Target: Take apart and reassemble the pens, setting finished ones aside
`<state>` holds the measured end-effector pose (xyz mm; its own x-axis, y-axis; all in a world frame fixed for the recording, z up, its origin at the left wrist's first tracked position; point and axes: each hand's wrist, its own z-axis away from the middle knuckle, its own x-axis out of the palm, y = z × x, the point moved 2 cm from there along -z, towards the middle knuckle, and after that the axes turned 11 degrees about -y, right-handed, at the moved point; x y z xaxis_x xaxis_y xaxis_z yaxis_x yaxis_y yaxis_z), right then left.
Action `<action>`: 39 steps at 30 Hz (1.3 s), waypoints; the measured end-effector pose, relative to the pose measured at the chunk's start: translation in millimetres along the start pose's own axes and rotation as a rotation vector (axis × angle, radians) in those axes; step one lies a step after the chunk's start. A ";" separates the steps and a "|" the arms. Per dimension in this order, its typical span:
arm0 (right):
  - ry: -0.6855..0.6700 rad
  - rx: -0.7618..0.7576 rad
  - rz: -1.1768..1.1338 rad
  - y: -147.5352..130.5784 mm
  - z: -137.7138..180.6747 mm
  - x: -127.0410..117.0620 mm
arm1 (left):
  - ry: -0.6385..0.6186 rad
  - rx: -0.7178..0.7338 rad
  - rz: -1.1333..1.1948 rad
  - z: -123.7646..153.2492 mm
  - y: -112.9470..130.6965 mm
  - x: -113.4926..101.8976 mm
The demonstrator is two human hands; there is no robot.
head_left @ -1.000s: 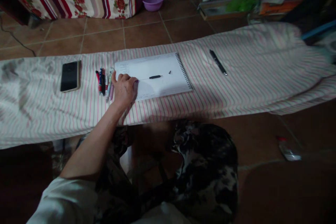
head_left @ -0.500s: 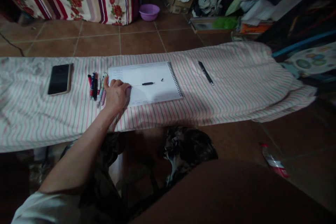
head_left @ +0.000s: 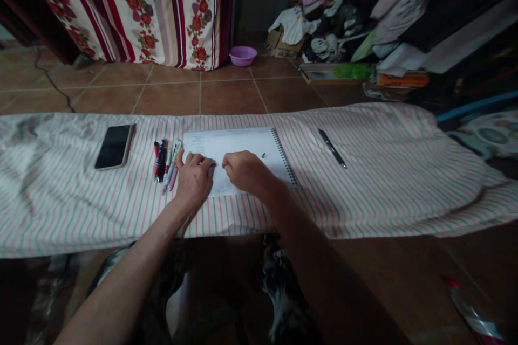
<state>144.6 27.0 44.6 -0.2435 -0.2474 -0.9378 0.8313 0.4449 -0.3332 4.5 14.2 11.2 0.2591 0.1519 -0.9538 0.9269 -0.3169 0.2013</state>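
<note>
My left hand [head_left: 195, 177] rests palm down on the left half of a white spiral notebook [head_left: 243, 141], fingers bent. A small thin bit shows at its thumb side, too small to name. Close to its right, my right hand [head_left: 246, 170] is closed over the page, fingertips pinched and facing my left hand. What it grips is hidden. A tiny dark piece [head_left: 263, 155] lies on the page near the spiral. Beside my left hand lies a row of pens [head_left: 164, 164]. Farther right a black pen [head_left: 332, 148] rests on the striped cloth [head_left: 388, 172].
A phone [head_left: 115, 146] lies on the cloth at the left. Beyond it are a floral curtain [head_left: 165, 11], a purple basin [head_left: 243, 56] and piled clothes. A plastic bottle [head_left: 475, 312] lies on the floor at the lower right.
My right hand has come in over the page, where a slim black pen part with a thin end lay; that part is now covered. The whole view has shifted, so things sit lower.
</note>
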 end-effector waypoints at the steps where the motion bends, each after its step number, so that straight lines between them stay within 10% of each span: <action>1: -0.025 0.010 -0.003 3.9 -2.4 0.6 | 0.002 0.002 -0.011 0.1 0.2 0.1; 24: 0.206 0.126 -0.253 37.1 -0.1 17.7 | -0.035 0.034 -0.055 5.0 -7.6 -1.6; 39: 0.103 0.195 -0.200 56.3 8.0 18.6 | 0.004 0.049 -0.006 8.8 -13.5 1.9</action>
<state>190.9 40.6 9.2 -0.4536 -0.2203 -0.8635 0.8394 0.2201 -0.4970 -9.9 10.5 4.7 0.2549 0.1572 -0.9541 0.9140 -0.3613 0.1846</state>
